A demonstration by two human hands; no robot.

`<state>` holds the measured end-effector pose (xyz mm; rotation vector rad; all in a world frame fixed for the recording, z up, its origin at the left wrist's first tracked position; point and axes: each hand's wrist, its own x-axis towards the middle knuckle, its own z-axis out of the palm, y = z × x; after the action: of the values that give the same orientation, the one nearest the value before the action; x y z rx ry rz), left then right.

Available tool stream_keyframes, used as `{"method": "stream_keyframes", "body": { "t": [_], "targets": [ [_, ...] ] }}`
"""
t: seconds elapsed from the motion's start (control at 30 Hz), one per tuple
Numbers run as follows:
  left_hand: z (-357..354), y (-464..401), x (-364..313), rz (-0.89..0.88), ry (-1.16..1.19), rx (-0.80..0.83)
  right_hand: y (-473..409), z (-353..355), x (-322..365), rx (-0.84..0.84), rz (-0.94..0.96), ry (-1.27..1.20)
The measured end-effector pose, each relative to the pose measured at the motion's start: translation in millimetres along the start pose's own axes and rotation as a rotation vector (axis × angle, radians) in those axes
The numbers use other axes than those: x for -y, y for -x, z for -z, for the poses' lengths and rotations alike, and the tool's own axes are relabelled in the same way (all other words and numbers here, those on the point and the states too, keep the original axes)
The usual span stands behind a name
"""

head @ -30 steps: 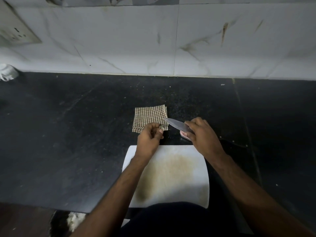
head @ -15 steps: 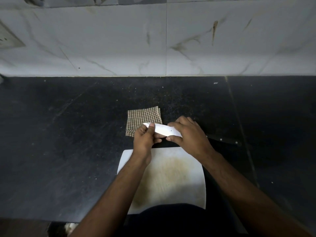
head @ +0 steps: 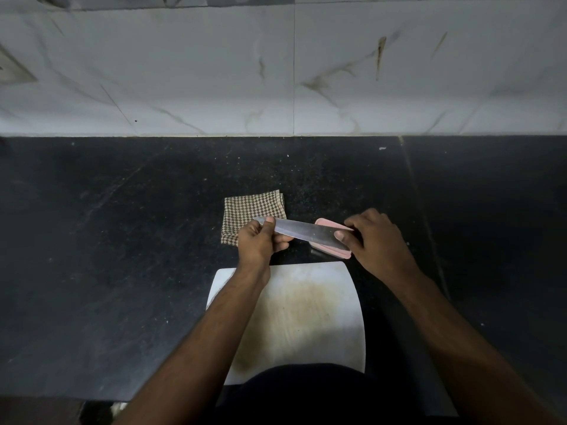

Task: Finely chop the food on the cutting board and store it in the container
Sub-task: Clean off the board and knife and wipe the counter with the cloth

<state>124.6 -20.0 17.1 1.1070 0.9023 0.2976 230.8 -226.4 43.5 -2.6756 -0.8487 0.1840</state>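
A white cutting board [head: 306,317] with a brown stain lies at the counter's near edge; I see no food on it. Just beyond it I hold a knife [head: 306,233] level above the counter, blade pointing left. My right hand [head: 377,243] grips the handle end, the handle itself hidden under the fingers. My left hand [head: 260,243] pinches the blade near its tip, thumb on top. A pink flat object [head: 333,251] lies on the counter under the blade and my right hand. No container is in view.
A folded brown checked cloth [head: 245,214] lies on the black counter [head: 122,240] behind my left hand. White marble-look wall tiles [head: 276,72] rise at the back. Dark clothing [head: 306,391] covers the board's near edge.
The blade has turned from a bright flat face to a darker, longer view and my right hand has drawn rightward, uncovering the pink object. My left hand moved from the cloth onto the blade tip.
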Motion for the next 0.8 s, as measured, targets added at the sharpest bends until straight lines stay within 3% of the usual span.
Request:
{"method": "stream_keyframes", "body": {
  "t": [0.27,0.8],
  "targets": [
    [-1.4,-5.9,6.3,0.064,0.039,-0.034,12.8,-5.1,-11.6,0.033,-0.061,-0.012],
    [-2.0,8.4,8.9,0.112,0.041,0.09,10.2,0.0,-13.2,0.02,-0.055,0.022]
  ]
}}
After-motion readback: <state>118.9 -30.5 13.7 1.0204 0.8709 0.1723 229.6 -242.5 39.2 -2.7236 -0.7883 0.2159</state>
